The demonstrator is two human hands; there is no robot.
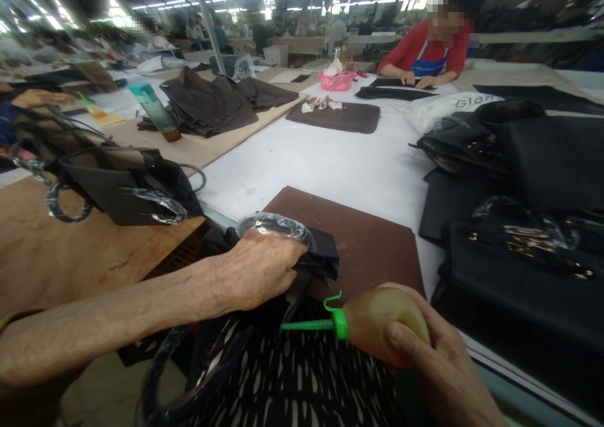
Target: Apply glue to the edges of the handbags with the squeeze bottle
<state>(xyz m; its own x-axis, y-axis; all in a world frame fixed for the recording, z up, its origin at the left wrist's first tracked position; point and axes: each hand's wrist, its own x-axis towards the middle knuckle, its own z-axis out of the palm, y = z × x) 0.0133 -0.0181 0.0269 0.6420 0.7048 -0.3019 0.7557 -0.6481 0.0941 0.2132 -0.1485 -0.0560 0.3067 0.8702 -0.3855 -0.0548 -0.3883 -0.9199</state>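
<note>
My left hand (262, 270) is closed on a black bag (323, 251), near its plastic-wrapped handle (278, 222). The bag lies over the front edge of the white table, partly on a brown board (372, 241). At the lower right my right hand (438, 351) is wrapped round a squeeze bottle (382, 323) of amber liquid. The bottle has a green cap and a long green nozzle pointing left, just below my left hand. Another wrapped handle (165, 377) hangs over my lap. My left hand hides part of the bag.
Black bags (523, 276) with metal fittings are piled at the right. More bags (127, 182) stand on a wooden board (51, 244) at the left. Dark cloth (207, 100), a teal-topped bottle (155, 112) and a pink basket (336, 81) lie farther back. A person in red works across the table.
</note>
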